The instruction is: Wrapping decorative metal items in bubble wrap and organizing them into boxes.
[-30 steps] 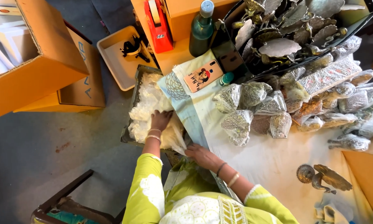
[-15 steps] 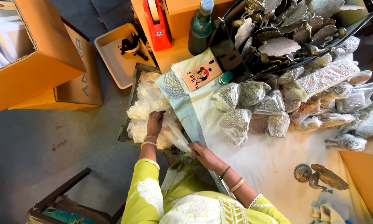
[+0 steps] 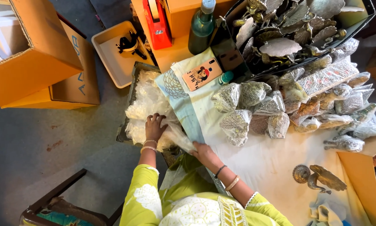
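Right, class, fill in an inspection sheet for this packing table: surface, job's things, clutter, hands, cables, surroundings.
Surface: table under a pale cloth, mostly covered.
Job's things: clear plastic bag held between both hands; crate of clear bags beside the table.
Clutter: filled packets; black tray of metal leaf pieces; brass bird figure; phone; green bottle; red tape dispenser.
Hands: left hand on the bag pile in the crate; right hand at the table edge, gripping the bag's other end.
Cables: nothing seen.
Surroundings: orange cardboard boxes; shallow beige tray; grey floor; chair.
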